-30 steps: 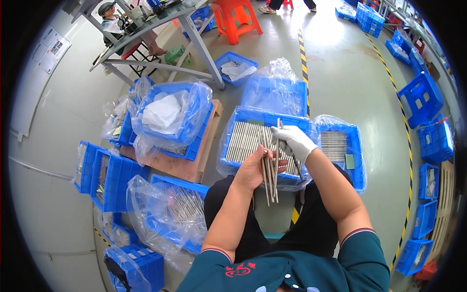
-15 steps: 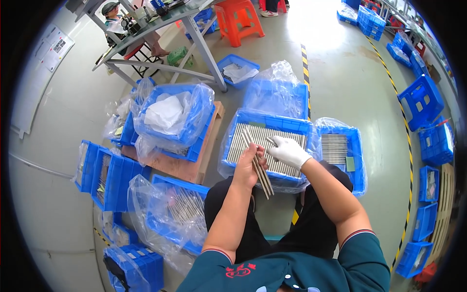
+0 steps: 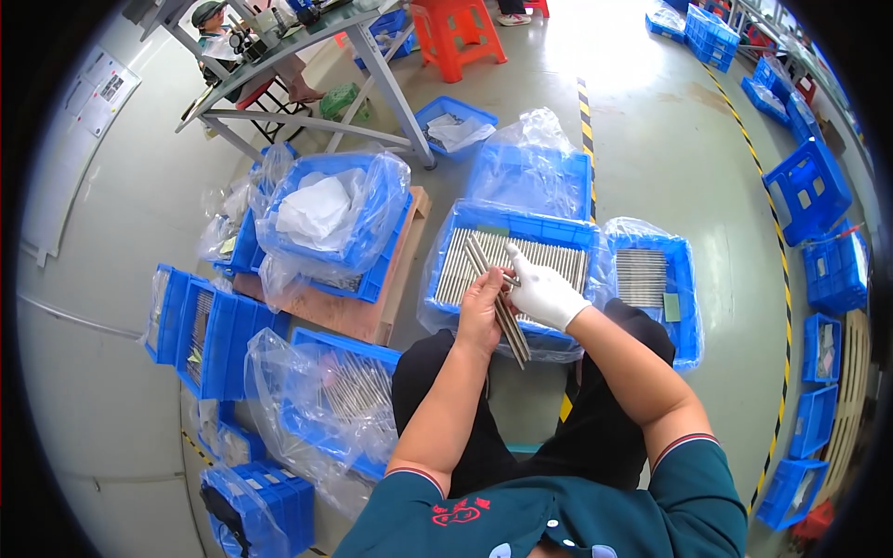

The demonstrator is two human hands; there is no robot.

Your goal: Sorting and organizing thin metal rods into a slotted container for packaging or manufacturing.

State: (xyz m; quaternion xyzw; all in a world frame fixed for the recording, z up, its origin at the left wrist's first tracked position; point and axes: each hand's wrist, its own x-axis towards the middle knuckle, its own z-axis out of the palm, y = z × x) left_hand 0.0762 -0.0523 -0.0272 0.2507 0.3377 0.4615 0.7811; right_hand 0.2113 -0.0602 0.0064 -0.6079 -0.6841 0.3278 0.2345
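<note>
My bare left hand is closed round a few slim metal rods, which slant from upper left to lower right above the near rim of a lined blue crate. My right hand, in a white glove, meets the left hand at the rods. Its index finger points up, while its thumb and other fingers close on a metal rod whose short end shows between the hands. Beneath both hands, rows of similar rods fill the crate. A greenish slip lies at its far side.
Right of the crate stands a smaller blue crate of stacked rods. To the left are a crate of loose rods and bagged crates on a wooden pallet. A person sits behind the far workbench.
My right hand has moved left and down against the left hand's rods, and its index finger now points up. The left hand's rods have shifted slightly up and right at their lower ends.
</note>
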